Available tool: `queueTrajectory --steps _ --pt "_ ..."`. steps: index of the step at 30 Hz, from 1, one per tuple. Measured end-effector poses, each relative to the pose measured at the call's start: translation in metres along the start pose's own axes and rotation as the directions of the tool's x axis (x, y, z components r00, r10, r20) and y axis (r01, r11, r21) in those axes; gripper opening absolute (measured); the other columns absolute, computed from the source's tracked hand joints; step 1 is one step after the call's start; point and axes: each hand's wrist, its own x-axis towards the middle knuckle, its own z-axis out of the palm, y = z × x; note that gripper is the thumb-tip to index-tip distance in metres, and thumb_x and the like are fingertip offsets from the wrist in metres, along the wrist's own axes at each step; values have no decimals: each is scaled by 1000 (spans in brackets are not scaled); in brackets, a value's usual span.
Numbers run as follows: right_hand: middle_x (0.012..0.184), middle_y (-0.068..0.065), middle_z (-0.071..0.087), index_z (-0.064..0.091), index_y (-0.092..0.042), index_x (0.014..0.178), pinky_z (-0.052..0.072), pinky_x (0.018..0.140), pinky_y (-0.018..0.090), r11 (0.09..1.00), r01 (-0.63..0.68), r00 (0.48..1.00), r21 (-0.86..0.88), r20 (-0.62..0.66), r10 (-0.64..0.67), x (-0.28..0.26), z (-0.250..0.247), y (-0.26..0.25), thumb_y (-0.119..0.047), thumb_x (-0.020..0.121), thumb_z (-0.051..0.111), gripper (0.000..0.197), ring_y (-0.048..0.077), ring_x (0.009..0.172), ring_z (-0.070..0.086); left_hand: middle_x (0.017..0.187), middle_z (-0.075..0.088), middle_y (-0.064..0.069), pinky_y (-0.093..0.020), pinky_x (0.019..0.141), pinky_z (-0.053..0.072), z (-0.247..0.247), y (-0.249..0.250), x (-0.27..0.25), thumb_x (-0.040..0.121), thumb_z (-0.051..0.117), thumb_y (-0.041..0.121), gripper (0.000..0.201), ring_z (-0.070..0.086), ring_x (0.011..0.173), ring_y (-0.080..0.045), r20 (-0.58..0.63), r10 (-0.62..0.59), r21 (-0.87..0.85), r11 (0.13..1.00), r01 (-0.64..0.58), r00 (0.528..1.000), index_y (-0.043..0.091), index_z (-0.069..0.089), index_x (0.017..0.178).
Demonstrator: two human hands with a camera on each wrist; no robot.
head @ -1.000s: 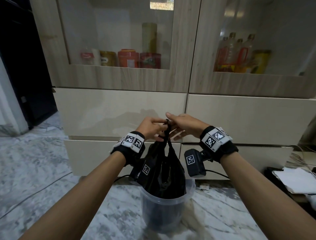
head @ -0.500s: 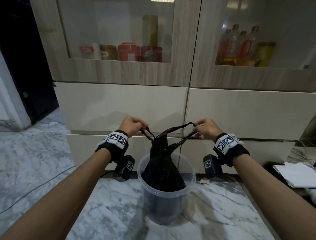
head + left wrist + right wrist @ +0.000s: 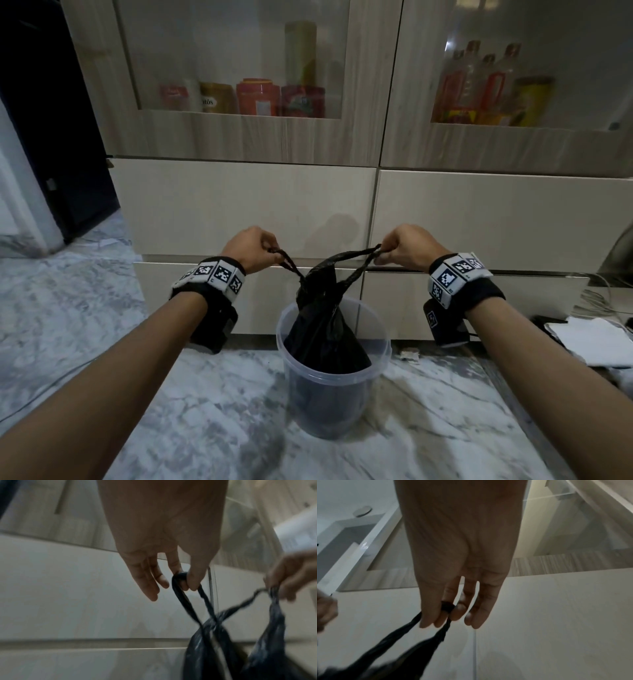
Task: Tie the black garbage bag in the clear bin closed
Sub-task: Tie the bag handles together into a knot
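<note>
Pinch grip on twisted, ropy bag handles [image 3: 359, 262]

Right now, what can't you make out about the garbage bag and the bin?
- Contents of the black garbage bag: hidden by its opaque plastic, all views.
- Knot tightness at the neck: blurred in both wrist views, small in head view.
- Clear bin: out of frame in both wrist views.

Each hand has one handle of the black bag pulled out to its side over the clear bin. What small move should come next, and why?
Probably keep drawing the two handles apart to cinch the crossing. The left hand and right hand each pinch a handle loop, and the strands meet at the gathered neck of the black garbage bag, which stands in the clear bin. Whether a knot is already snug there cannot be told.
</note>
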Motion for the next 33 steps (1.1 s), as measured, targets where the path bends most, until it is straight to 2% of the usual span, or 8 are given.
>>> queueTrajectory --steps 5,7,11,14,17,25,30,33 --pt "71 3 67 70 -19 59 50 80 33 885 -40 994 465 112 -15 3 -8 -13 -34 75 73 22 14 76 61 71 67 -5 -33 86 50 1 19 0 77 60 9 22 61 82 -20 167 -19 -583 804 115 986 16 67 58" --pt "70 8 66 66 -15 57 52 88 38 760 -60 987 647 152 -52 4 -4 -20 -30 77 71 26 21 78 64 67 60 -8 -30 77 54 6 31 0 80 60 6 16 62 76 -25 218 -14 -690 705 164 976 10 63 65" --pt "58 2 52 69 -6 84 54 72 34 532 -180 975 828 223 -18 7 6 -30 -32 89 58 29 21 62 58 63 48 -4 -27 63 53 19 50 0 83 59 10 9 53 56 -17 253 -33 -783 580 225 967 7 66 78" --pt "71 3 62 67 -3 110 54 68 33 376 -289 955 881 291 52 10 11 -27 -30 94 39 42 18 60 58 64 44 -1 -25 58 45 29 55 3 86 57 11 19 42 57 -13 276 -64 -833 481 272 959 1 68 97" --pt "88 11 69 61 -5 116 57 59 30 299 -338 940 892 308 145 8 20 -19 -21 90 38 38 21 60 64 65 39 0 -21 51 37 36 52 5 90 50 8 27 36 55 -12 290 -126 -861 399 316 949 -1 63 111" --pt "114 20 67 56 -10 128 60 56 29 451 -277 960 848 234 151 7 32 -11 -4 91 54 38 16 48 63 70 45 0 -17 48 37 39 40 9 91 47 10 32 39 57 -10 311 -157 -854 387 348 937 4 64 117" --pt "102 11 67 58 -8 122 58 55 29 469 -220 976 856 198 95 11 36 -39 2 85 62 39 18 60 64 71 48 1 -20 53 40 36 50 11 89 49 13 36 42 58 -12 316 -105 -853 404 331 943 0 66 117" --pt "93 8 67 59 -7 118 46 41 19 572 -181 980 800 198 32 19 43 -51 8 83 57 38 17 65 59 67 55 0 -20 49 46 35 58 10 85 46 9 34 47 55 -13 328 -88 -862 380 336 941 -2 66 111"
